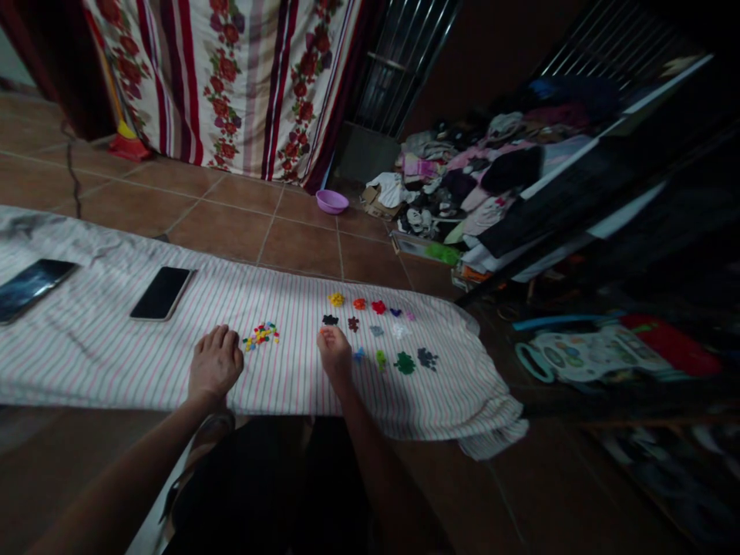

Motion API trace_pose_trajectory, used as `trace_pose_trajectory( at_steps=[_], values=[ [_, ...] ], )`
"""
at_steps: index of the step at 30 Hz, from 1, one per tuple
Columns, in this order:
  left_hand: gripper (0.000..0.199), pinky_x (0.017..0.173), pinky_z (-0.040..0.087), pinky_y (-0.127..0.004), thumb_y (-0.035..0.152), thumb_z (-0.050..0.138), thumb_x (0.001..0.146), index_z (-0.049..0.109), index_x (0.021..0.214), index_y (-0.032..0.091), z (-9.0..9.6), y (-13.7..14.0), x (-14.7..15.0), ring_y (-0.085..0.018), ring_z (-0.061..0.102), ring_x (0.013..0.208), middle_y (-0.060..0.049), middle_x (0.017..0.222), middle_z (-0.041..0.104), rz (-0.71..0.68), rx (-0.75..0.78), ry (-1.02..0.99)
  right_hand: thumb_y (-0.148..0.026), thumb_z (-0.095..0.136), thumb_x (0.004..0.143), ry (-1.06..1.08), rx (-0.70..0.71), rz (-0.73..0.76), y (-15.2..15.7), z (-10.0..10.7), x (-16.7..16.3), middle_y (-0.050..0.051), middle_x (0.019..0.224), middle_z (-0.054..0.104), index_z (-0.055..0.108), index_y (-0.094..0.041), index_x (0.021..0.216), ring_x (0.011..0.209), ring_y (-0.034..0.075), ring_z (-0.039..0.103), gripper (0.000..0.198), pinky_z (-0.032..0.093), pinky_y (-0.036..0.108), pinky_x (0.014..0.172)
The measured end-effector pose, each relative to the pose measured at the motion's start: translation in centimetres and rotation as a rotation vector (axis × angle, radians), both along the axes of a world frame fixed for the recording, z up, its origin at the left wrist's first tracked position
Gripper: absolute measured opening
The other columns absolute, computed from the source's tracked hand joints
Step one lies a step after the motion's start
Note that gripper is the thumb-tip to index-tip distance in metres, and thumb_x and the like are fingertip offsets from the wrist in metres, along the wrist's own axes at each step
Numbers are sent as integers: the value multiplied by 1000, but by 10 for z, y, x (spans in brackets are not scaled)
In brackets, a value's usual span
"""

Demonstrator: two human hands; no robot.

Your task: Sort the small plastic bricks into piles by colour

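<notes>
My left hand (216, 361) rests palm down on the striped cloth (150, 366), its fingers lying loosely against it. Just right of it is a mixed pile of small coloured pieces (261, 337), mainly yellow, red and blue. My right hand (335, 353) has its fingers pinched together close below a black pile (330, 320); whatever they hold is too small to make out. Around that hand lie piles sorted by colour: yellow (336, 299), orange (359, 304), red (378, 307), brown (353, 324), blue (359, 354), lime (380, 359), dark green (405, 363) and dark grey (428, 358).
Two dark-screened phones, one nearer (162, 293) and one at the far left (35, 287), lie on the cloth. Beyond are a purple basin (331, 202), a flowered curtain (225, 85) and heaped clothes (462, 173). A plastic toy panel (578, 353) lies at right.
</notes>
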State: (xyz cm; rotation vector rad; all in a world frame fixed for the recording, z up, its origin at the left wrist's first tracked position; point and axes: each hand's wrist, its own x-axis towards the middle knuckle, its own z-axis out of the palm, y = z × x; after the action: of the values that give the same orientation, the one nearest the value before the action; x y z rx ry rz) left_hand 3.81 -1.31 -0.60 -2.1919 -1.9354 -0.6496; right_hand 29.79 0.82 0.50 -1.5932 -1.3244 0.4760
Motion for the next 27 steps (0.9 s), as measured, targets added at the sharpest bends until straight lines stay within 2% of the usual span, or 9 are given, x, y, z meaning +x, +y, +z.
trace_pose_trajectory(
  at_steps=[10, 15, 20, 27],
  values=[
    [31, 103, 40, -47, 23, 40, 91, 63, 109, 13, 1, -1, 0, -32, 53, 126, -20, 127, 62, -1, -18, -11, -37, 56, 72, 8, 49, -218, 41, 8, 98, 4, 75, 70, 63, -20, 85, 68, 17, 65, 23, 55, 30, 70],
    [29, 102, 41, -48, 24, 40, 90, 63, 105, 15, 2, -1, 1, -31, 53, 126, -19, 127, 62, 5, -10, -16, -39, 57, 70, 2, 45, -248, 54, 7, 139, 3, 77, 70, 64, -21, 86, 70, 17, 64, 25, 54, 31, 73],
    [26, 100, 42, -48, 24, 41, 89, 62, 103, 18, 2, -2, 1, -31, 54, 123, -17, 125, 63, 7, 11, -6, -39, 57, 71, 10, 4, -247, 59, 3, 155, 3, 78, 70, 64, -20, 89, 73, 17, 65, 27, 54, 32, 76],
    [26, 100, 42, -51, 24, 42, 87, 62, 103, 19, 2, -1, 2, -33, 53, 123, -18, 125, 63, -7, 6, -50, -34, 55, 75, -73, -24, -288, 69, 7, 157, 4, 78, 71, 66, -19, 88, 73, 17, 65, 23, 54, 30, 74]
  ],
)
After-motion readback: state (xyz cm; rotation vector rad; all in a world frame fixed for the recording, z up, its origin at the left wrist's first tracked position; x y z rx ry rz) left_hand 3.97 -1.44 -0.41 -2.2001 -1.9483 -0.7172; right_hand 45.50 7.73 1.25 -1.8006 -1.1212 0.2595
